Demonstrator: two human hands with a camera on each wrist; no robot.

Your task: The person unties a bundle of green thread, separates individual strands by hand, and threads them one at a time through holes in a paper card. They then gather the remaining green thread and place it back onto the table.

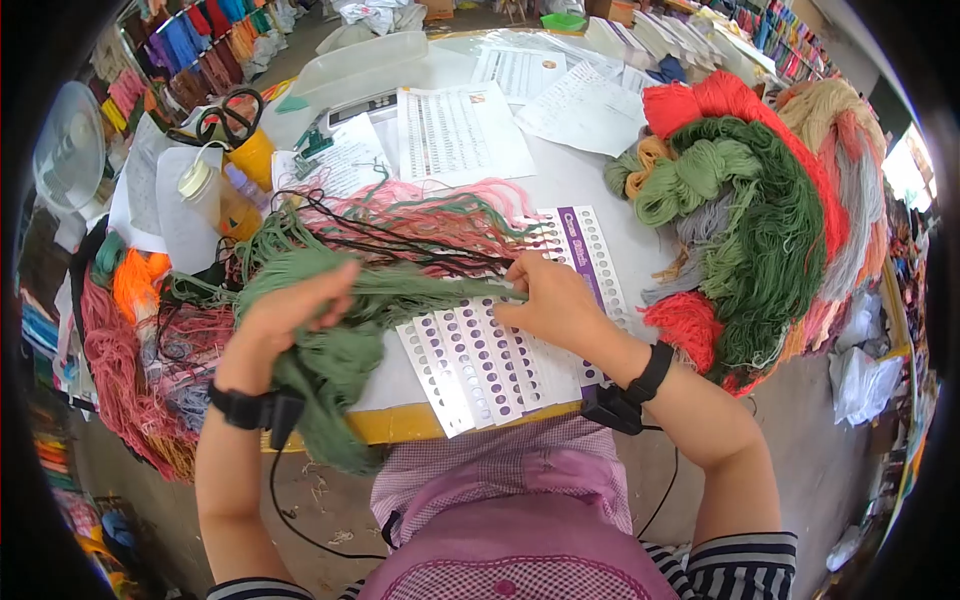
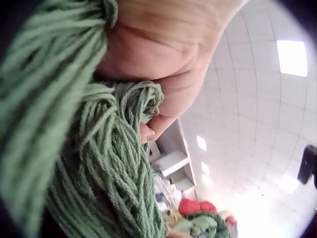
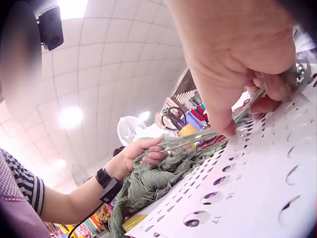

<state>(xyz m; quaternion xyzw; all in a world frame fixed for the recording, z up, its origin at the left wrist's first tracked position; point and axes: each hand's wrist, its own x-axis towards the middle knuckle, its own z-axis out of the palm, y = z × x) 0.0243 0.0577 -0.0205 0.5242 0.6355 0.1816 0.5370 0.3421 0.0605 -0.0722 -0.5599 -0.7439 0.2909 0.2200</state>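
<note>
A thick hank of sage-green yarn (image 1: 330,370) drapes over the table's front left edge. My left hand (image 1: 295,305) holds the hank, and in the right wrist view the fingers of that left hand (image 3: 146,151) curl round its strands. From there a drawn-out bundle of green strands (image 1: 430,290) runs across to my right hand (image 1: 555,300), whose thumb and fingers pinch its end. Beneath that hand lie white cards with rows of punched holes (image 1: 475,365), and a purple-striped "Cross Stitch" card (image 1: 580,250) is beside them. In the left wrist view, loops of the green yarn (image 2: 114,158) hang below the palm.
Pink and black threads (image 1: 430,225) spread behind the hank. Red, dark green and grey hanks (image 1: 760,200) pile up at the right. Scissors (image 1: 235,115) stand in a yellow holder at the back left, near a bottle (image 1: 200,185). Printed sheets (image 1: 460,135) cover the back.
</note>
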